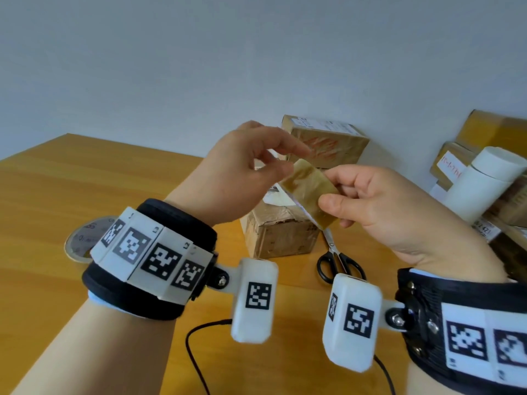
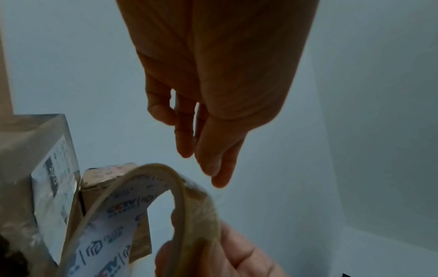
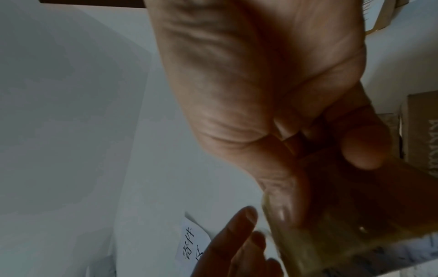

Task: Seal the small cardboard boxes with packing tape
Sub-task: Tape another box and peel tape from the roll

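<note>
Pinching translucent amber tape strip (image 1: 309,192), right hand (image 1: 379,206); left hand (image 1: 239,169) relaxed.

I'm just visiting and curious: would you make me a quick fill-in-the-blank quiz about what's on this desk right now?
1. The right hand pinches a strip of brown ____.
2. The black-handled scissors lie on the ____.
3. The roll of tape lies behind the ____ wrist.
4. The left hand reaches toward the strip's ____ end.

Missing words: tape; table; left; free
</note>
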A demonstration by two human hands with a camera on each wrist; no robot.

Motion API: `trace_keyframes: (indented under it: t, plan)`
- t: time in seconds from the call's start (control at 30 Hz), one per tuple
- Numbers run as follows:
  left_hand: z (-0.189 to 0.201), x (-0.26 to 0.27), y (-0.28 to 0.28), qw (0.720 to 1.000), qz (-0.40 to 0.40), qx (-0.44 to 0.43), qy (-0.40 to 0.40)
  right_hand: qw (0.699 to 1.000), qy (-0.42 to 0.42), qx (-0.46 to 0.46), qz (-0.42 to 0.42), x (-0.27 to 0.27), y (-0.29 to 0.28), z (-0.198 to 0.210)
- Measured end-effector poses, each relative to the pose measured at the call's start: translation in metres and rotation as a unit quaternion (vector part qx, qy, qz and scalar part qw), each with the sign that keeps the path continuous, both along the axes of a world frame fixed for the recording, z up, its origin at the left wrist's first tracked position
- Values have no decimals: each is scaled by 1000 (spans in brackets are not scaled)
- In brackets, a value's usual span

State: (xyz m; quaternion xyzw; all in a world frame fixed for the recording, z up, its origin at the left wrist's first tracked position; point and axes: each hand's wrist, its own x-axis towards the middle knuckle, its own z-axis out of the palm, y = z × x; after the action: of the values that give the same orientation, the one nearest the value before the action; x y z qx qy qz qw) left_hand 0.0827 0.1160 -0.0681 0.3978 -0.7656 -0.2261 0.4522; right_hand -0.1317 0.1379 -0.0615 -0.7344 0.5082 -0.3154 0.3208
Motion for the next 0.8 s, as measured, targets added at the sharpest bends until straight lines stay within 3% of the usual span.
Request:
trace_keyframes:
  t: [0.27, 0.63, 0.8]
  plan:
    - [3, -1, 1, 999, -30, -10, -20, 1000, 22, -6, 2, 5, -1, 0]
    - [9, -4, 11, 984, 39, -55, -164, 998, 19, -15, -52, 22, 9, 12]
    - [23, -7, 26, 971, 63, -116, -199, 995, 23, -50, -83, 26, 14, 21]
